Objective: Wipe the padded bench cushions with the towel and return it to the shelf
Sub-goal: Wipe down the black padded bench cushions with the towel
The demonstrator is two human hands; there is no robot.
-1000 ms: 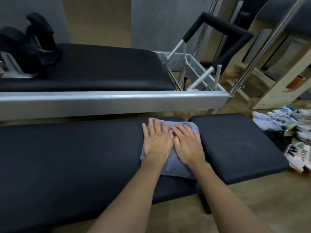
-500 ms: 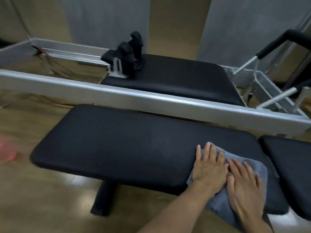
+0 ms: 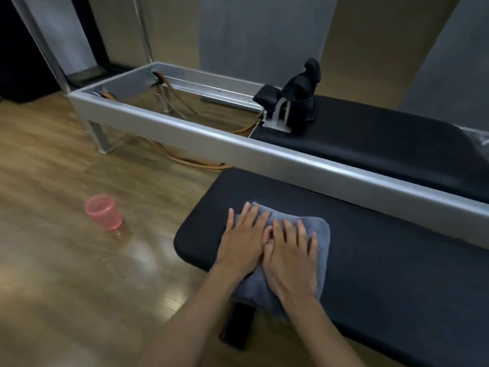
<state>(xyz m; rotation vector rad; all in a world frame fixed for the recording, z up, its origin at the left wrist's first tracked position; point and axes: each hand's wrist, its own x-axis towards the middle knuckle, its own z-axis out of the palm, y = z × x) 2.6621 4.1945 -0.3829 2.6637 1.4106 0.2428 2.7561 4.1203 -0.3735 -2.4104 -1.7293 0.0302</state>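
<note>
Both hands, left (image 3: 242, 243) and right (image 3: 291, 256), press flat (fingers spread) on towel (image 3: 321, 234) atop bench cushion (image 3: 383, 260).

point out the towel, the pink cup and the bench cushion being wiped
towel (image 3: 321, 229): head view, bare far right corner
pink cup (image 3: 103, 211): head view, side wall
bench cushion (image 3: 397, 260): head view, bare top right of the hands

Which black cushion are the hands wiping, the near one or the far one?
The near one. The bench cushion closest to the camera has the grey towel and both hands on it. The far cushion sits inside the silver frame, untouched.
</note>
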